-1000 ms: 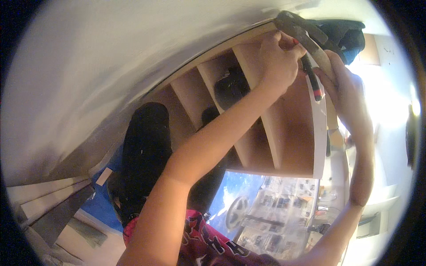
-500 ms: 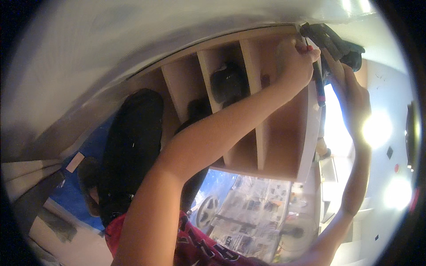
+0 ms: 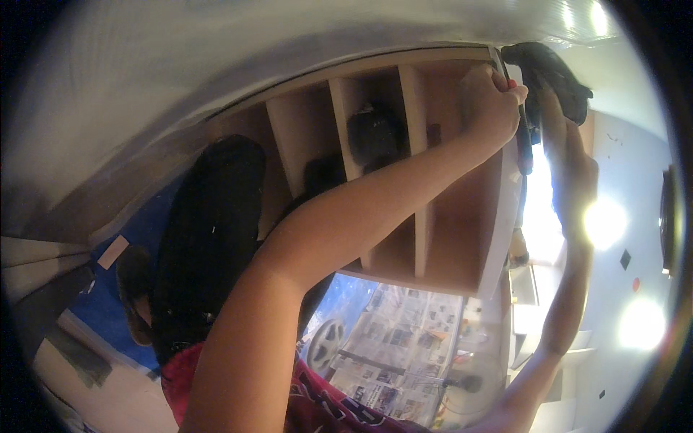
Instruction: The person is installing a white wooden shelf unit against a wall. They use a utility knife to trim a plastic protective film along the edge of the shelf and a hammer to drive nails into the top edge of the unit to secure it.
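Observation:
My left hand is closed at the upper right corner of a brown shelf unit, by its pale edge. Its fingers pinch something small with a red end, mostly hidden. Just right of it, a slim dark bar-like thing runs down along the unit's edge. Farther right, my right hand reaches up, its fingers around the underside of a bulky black object. That object's kind is hard to make out.
A dark rounded thing sits in one shelf compartment. My dark-trousered leg lies left of the unit. Below are newspaper sheets, a grey wheel-like disc and a blue floor covering. A whitish surface curves above.
The view has shifted slightly. The black object now appears more compact and turned, and the slim dark bar shows less beside my left hand. Both hands stay in nearly the same place.

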Tool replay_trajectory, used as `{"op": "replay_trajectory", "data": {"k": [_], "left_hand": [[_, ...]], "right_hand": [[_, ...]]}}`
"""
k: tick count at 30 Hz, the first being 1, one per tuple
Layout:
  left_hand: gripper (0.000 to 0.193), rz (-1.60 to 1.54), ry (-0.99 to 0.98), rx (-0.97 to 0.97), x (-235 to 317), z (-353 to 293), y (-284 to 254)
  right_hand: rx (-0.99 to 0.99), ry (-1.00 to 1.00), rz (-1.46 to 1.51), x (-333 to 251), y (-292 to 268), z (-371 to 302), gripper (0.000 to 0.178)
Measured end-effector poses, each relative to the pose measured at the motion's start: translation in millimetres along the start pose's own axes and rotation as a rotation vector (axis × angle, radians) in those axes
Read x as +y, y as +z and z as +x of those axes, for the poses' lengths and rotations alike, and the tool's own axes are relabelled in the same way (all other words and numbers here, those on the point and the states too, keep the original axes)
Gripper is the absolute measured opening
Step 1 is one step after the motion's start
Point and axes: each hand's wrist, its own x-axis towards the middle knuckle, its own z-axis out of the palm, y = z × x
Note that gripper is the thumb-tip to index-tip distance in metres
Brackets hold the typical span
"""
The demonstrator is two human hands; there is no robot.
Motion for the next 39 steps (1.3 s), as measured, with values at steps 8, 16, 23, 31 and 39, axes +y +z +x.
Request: {"op": "replay_trajectory", "data": {"k": [8, 16, 23, 31, 39], "left_hand": [[0.022, -0.14, -0.088, -0.033, 8.3, -7.4, -6.4], [0.018, -0.112, 0.062, -0.003, -10.7, 7.5, -6.4], [0.019, -0.071, 0.072, -0.008, -18.4, 2.3, 7.4], [0.02, -0.163, 0.015, -0.052, -18.3, 7.8, 2.6], [0.02, -0.14, 0.005, -0.051, -17.4, 14.9, -6.0]], "right_hand": [[0.141, -0.003, -0.089, 14.6, 12.6, -4.7, 0.032], [0.157, 0.122, 0.017, 4.1, 5.2, -4.4, 0.031], [0.124, 0.202, 0.024, 3.1, -7.6, -21.6, 0.03], [0.086, 0.226, 0.073, -0.7, -3.6, -14.4, 0.03], [0.127, 0.192, 0.036, -8.9, 5.8, -3.4, 0.029]]}}
